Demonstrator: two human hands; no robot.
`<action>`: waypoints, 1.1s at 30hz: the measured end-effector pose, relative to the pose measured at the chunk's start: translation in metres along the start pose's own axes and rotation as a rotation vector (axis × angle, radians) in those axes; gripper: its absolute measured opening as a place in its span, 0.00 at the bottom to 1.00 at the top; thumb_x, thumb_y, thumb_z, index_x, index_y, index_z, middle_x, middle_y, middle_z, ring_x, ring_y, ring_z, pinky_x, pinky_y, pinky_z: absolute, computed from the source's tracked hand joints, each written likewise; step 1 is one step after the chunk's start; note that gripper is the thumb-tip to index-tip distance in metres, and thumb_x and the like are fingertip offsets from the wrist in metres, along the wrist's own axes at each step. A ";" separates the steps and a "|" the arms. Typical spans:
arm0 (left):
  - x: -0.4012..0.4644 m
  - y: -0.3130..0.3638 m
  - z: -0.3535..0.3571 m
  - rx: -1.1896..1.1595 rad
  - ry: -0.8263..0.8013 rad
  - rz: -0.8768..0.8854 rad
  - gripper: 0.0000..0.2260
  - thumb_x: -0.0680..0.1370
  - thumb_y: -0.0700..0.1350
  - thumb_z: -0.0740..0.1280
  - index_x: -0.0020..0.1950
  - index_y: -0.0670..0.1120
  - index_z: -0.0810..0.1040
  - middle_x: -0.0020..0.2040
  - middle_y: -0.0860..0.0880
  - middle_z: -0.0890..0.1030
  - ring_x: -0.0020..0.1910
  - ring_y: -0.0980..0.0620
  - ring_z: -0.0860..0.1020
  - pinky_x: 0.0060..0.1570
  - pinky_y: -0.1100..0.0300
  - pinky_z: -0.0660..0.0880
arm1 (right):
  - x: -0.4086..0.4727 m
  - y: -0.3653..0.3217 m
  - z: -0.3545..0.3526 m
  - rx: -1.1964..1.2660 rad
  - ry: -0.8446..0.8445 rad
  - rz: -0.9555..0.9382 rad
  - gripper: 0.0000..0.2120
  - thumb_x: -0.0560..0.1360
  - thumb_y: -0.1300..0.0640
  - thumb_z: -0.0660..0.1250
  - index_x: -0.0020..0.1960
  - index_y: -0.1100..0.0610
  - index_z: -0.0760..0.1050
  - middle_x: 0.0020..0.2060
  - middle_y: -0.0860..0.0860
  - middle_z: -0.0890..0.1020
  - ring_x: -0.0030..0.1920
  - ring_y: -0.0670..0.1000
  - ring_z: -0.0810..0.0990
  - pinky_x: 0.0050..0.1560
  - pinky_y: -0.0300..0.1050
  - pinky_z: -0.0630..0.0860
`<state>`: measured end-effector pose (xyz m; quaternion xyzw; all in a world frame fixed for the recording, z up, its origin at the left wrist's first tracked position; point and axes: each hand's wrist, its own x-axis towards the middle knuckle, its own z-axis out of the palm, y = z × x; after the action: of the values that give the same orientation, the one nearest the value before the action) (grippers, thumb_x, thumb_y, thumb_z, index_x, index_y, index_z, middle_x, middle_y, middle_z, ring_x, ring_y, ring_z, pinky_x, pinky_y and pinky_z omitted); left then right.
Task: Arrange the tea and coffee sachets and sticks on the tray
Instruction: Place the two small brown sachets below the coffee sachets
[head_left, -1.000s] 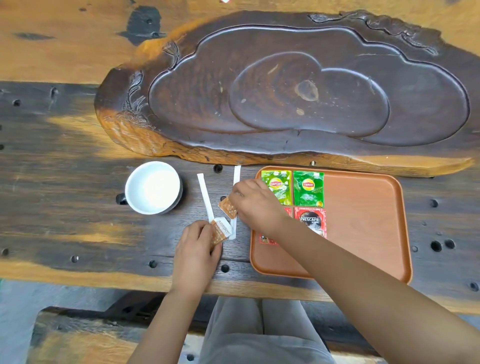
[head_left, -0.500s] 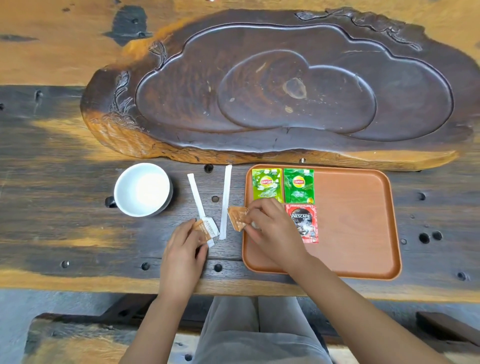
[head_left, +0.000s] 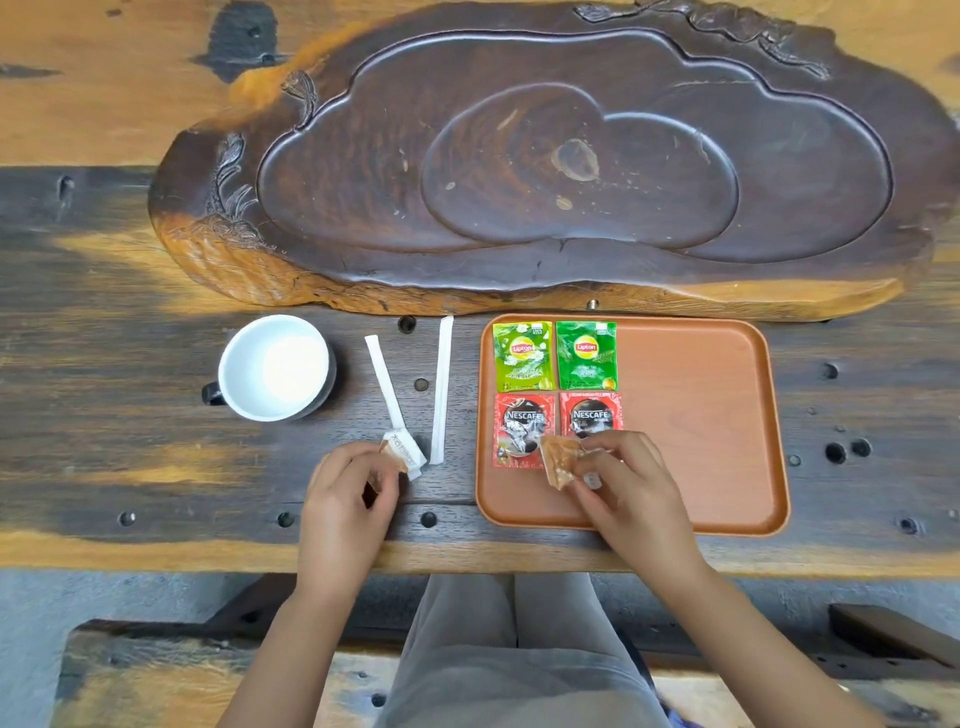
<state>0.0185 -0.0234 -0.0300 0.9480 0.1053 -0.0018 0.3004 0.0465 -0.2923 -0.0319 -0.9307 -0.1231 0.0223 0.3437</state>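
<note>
An orange tray (head_left: 701, 415) lies on the wooden table. At its left end lie two green Lipton tea sachets (head_left: 523, 355) (head_left: 587, 355) side by side, with two red Nescafe sachets (head_left: 521, 423) (head_left: 592, 414) below them. My right hand (head_left: 618, 483) holds a small brown sachet (head_left: 558, 460) over the tray's near left part, partly over the Nescafe sachets. My left hand (head_left: 348, 488) pinches another small brown and white sachet (head_left: 400, 452) on the table left of the tray. Two white sticks (head_left: 385, 382) (head_left: 441, 389) lie on the table between the hands and the cup.
A white cup (head_left: 275, 366) stands left of the sticks. A large carved dark wooden tea board (head_left: 545, 156) fills the table behind the tray. The table's near edge runs just under my wrists. The right half of the tray is bare.
My right hand has carried its brown sachet from the table beside the sticks rightward over the tray. My left hand has stayed on its sachet. The camera view shifted slightly.
</note>
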 end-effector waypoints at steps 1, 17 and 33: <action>-0.001 0.009 0.001 -0.017 -0.012 0.044 0.05 0.68 0.33 0.71 0.40 0.42 0.79 0.46 0.47 0.80 0.49 0.55 0.73 0.53 0.71 0.64 | -0.006 0.005 -0.004 -0.016 0.004 0.013 0.10 0.64 0.68 0.75 0.37 0.60 0.75 0.43 0.57 0.79 0.48 0.52 0.73 0.46 0.37 0.68; -0.029 0.069 0.057 0.155 -0.335 0.439 0.07 0.71 0.44 0.67 0.48 0.44 0.78 0.61 0.43 0.77 0.63 0.45 0.72 0.62 0.51 0.69 | -0.042 0.021 -0.013 -0.229 -0.156 0.027 0.07 0.68 0.58 0.71 0.44 0.58 0.76 0.51 0.58 0.79 0.52 0.55 0.73 0.45 0.49 0.74; -0.059 0.062 0.065 0.263 -0.398 0.468 0.18 0.74 0.49 0.60 0.63 0.49 0.72 0.63 0.45 0.76 0.65 0.49 0.66 0.67 0.54 0.63 | -0.062 0.015 -0.001 -0.277 -0.206 -0.014 0.23 0.80 0.52 0.48 0.57 0.60 0.78 0.51 0.60 0.80 0.55 0.57 0.73 0.51 0.52 0.78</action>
<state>-0.0225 -0.1214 -0.0445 0.9582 -0.1770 -0.1315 0.1824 -0.0106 -0.3193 -0.0441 -0.9611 -0.1661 0.0981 0.1979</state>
